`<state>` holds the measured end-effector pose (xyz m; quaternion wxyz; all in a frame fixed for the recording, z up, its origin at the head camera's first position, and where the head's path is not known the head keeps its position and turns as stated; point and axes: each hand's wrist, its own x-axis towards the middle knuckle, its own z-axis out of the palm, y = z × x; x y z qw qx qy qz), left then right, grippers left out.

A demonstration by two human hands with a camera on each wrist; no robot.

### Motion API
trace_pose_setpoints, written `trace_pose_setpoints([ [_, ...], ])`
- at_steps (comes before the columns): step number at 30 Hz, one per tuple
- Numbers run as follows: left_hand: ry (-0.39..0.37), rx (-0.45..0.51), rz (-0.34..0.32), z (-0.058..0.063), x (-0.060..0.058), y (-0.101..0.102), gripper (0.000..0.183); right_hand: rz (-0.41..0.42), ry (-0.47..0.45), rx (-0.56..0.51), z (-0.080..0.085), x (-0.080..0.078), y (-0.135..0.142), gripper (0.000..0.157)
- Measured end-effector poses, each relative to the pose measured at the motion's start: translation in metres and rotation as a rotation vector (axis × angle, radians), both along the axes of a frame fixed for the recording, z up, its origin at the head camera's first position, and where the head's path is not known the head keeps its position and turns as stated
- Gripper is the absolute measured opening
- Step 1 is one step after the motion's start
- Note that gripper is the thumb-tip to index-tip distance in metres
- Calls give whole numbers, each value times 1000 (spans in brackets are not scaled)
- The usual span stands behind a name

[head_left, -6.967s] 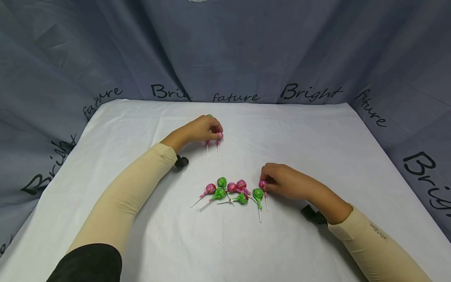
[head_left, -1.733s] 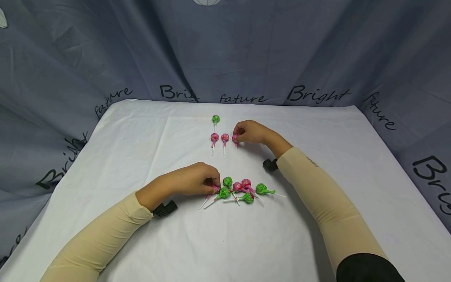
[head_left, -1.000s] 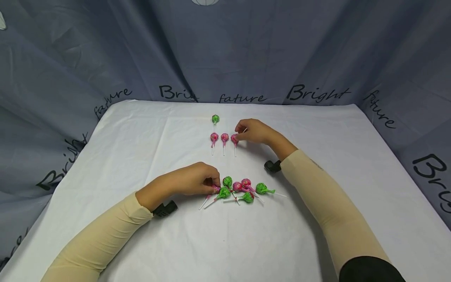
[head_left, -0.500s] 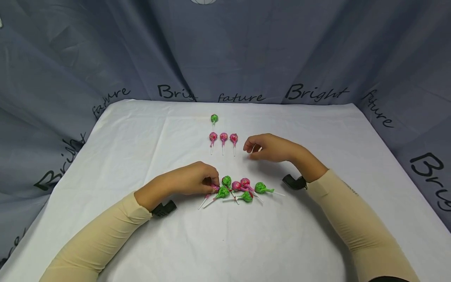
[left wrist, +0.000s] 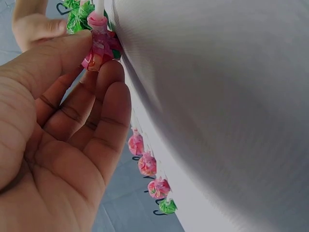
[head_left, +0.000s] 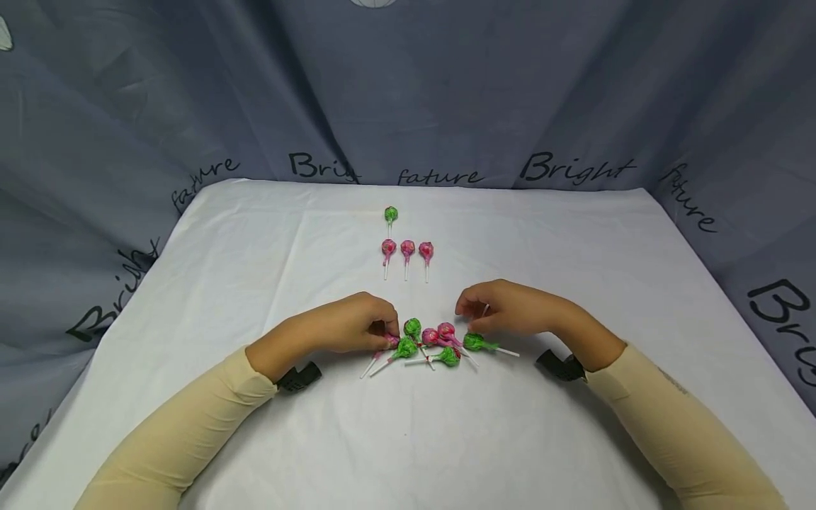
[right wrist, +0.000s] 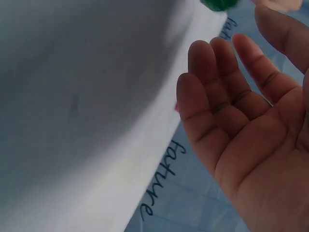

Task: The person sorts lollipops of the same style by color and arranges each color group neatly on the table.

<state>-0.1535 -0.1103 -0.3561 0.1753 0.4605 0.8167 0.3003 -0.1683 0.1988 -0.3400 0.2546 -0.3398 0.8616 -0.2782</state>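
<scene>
My left hand (head_left: pixel 347 324) pinches the pink-wrapped head of a lollipop (left wrist: pixel 101 43) between thumb and fingers, at the left end of a loose pile. Beside it lie a green lollipop (head_left: pixel 406 347), another green one (head_left: pixel 412 328) and pink ones (head_left: pixel 446 331). My right hand (head_left: pixel 513 306) hangs over the pile's right end with relaxed, parted fingers and nothing in them. Its thumb is close above a green lollipop (head_left: pixel 474 341) whose stick points right. In the right wrist view the palm (right wrist: pixel 260 145) faces the camera, bare.
Farther back, three pink lollipops (head_left: pixel 407 248) lie in a row, sticks toward me. A green lollipop (head_left: pixel 391 214) lies behind the leftmost. The white cloth (head_left: pixel 306 439) covers the table, and a grey curtain (head_left: pixel 408 92) with black lettering hangs behind its far edge.
My right hand has set a third pink lollipop at the right of the row, let go and come back to the pile. My left hand moved earlier from the row to the pile and now stays still.
</scene>
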Motion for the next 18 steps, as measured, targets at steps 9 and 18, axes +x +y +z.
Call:
trace_pose_setpoints([
  [9,-2,-5,-4,-1,0,-1,7,54,4,-7,-4,20,5,17],
  [18,5,-6,2,-2,-1,1,7,37,52,-9,-4,29,11,13],
])
